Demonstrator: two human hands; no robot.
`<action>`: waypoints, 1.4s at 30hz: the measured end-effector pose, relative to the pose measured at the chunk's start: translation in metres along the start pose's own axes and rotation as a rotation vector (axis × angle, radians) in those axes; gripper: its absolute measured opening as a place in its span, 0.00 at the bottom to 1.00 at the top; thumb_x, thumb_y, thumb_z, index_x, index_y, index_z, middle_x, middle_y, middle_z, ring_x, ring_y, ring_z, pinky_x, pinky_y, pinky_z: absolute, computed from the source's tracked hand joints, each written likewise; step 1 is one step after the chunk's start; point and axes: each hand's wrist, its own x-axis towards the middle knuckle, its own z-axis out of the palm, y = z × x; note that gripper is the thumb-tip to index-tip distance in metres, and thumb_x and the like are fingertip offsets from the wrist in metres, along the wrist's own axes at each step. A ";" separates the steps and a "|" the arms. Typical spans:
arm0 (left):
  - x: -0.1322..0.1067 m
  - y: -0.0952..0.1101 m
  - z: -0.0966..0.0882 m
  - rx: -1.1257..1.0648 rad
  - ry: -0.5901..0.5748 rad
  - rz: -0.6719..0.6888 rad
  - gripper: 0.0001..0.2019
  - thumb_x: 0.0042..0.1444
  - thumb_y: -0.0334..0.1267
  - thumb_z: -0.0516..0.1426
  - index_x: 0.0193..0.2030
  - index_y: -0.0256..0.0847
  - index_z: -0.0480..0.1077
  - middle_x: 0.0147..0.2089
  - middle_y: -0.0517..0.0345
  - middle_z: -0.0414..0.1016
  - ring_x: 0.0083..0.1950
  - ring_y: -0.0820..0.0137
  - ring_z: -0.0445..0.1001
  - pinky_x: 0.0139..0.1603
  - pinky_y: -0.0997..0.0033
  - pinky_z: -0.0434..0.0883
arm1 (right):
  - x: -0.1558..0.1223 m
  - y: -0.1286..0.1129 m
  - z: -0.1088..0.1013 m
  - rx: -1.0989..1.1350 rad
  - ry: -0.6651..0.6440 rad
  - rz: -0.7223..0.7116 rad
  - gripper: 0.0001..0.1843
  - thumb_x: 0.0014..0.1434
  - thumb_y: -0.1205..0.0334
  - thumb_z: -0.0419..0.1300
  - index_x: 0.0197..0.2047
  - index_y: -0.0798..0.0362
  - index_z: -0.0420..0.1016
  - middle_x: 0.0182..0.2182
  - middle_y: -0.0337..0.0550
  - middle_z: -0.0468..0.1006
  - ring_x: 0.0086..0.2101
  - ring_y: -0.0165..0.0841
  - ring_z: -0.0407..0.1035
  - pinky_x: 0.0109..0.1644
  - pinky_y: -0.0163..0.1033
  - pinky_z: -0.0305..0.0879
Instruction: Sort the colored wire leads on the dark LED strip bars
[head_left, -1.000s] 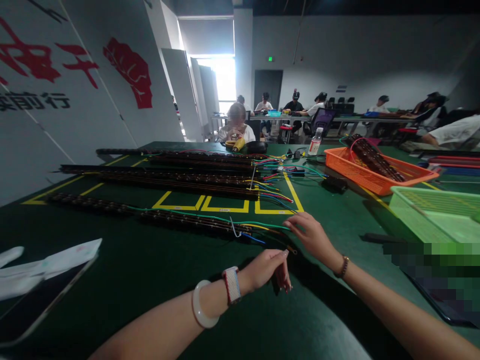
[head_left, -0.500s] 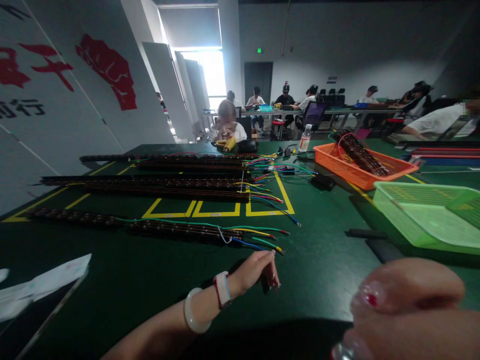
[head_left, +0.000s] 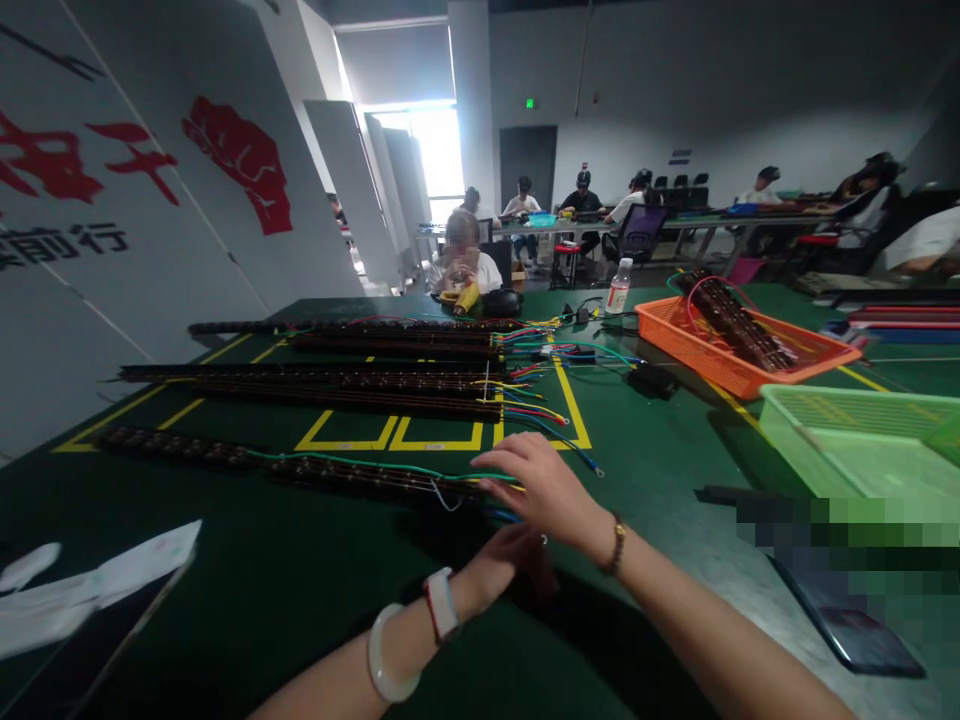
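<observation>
The nearest wire harness (head_left: pixel 352 475), a long dark bundle with a green wire along it and a thin white tie, lies across the table. My right hand (head_left: pixel 547 495), with a bracelet on its wrist, is over the harness's coloured wire ends, fingers stretched and slightly apart. Just below it, my left hand (head_left: pixel 499 565), wearing a watch and a white bangle, sits beside the blue wire (head_left: pixel 501 515); its fingers are partly hidden and shadowed. Whether either hand touches a wire is unclear. Farther back lie several more dark harnesses (head_left: pixel 420 408) with coloured leads.
An orange basket (head_left: pixel 694 365) holding a dark bundle and a green basket (head_left: pixel 787 425) stand at right. A phone (head_left: pixel 862 635) lies at lower right, white papers (head_left: pixel 142 560) at left. A bottle (head_left: pixel 619 288) stands at the back; a person (head_left: pixel 465 265) sits across the table.
My right hand has come from close to the camera at lower right to the harness's wire ends. My left hand has shifted slightly left in view; the camera view has also moved.
</observation>
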 end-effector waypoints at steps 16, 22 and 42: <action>-0.065 0.044 -0.017 0.328 0.121 0.059 0.20 0.61 0.49 0.46 0.32 0.36 0.71 0.34 0.53 0.75 0.39 0.69 0.72 0.44 0.69 0.67 | -0.004 0.031 0.089 -0.115 -0.415 0.226 0.21 0.55 0.49 0.59 0.49 0.52 0.66 0.38 0.46 0.74 0.40 0.39 0.68 0.45 0.41 0.60; -0.079 0.042 -0.096 0.195 0.980 0.452 0.15 0.61 0.49 0.44 0.40 0.41 0.64 0.40 0.53 0.70 0.41 0.68 0.71 0.44 0.66 0.69 | -0.003 0.034 0.092 -0.102 -0.425 0.268 0.18 0.60 0.49 0.53 0.48 0.51 0.65 0.38 0.45 0.74 0.36 0.36 0.70 0.34 0.35 0.60; 0.014 0.029 -0.212 0.494 1.605 0.205 0.30 0.55 0.37 0.53 0.62 0.41 0.44 0.62 0.38 0.55 0.63 0.56 0.57 0.62 0.50 0.52 | 0.029 0.096 0.095 -0.252 -0.314 0.470 0.23 0.63 0.50 0.49 0.59 0.50 0.58 0.51 0.50 0.69 0.45 0.37 0.69 0.40 0.36 0.62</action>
